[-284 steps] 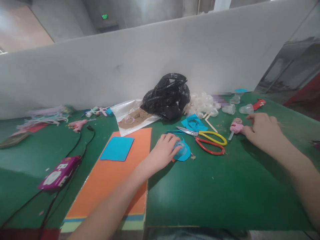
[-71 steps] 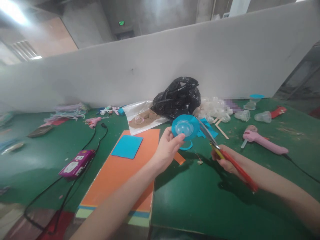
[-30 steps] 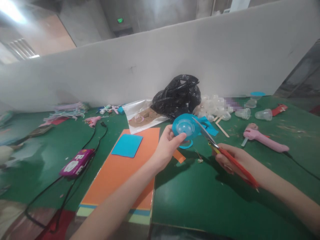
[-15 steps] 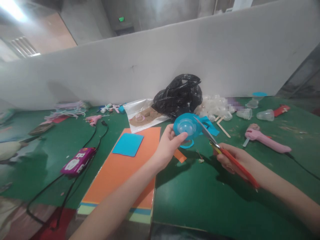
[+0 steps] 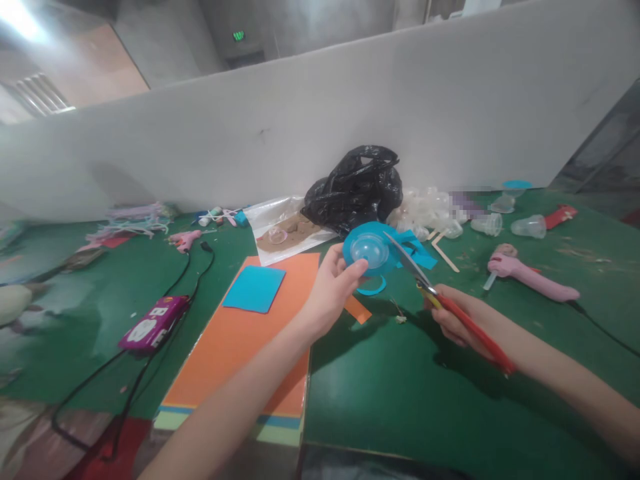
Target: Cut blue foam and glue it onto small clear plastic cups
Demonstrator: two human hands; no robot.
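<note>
Left hand point(image 5: 333, 293) pinches the disc point(image 5: 370, 227), thumb in front, raised over the mid-table in front of the bag point(image 5: 355, 190). Right hand point(image 5: 457, 317) grips the scissors point(image 5: 450, 308) by the handles, just right of the disc. Table point(image 5: 370, 393) is green, scuffed, with small scraps about. White partition point(image 5: 250, 147) runs along the back; grey concrete room beyond, bright lamp upper left, lit green sign point(image 5: 239, 36). Orange sheets point(image 5: 235, 360) lie left of centre, blue square point(image 5: 255, 289) on top; purple box point(image 5: 155, 323) with black cords further left; pink glue gun point(image 5: 535, 277) on the right. Disc: blue, round, flat, with a clear round plastic piece at its middle, some glare on the plastic. Scissors: silver blades, one red handle, one yellow, yellow mostly hidden by fingers. Disc face is turned up toward the camera, tilted; round, so no clear long axis. Scissors lie on a diagonal, tips up-left and away from the wearer, handles down-right. One blade overlaps the disc's right edge in view; can't tell whether the edge sits between the blades.
</note>
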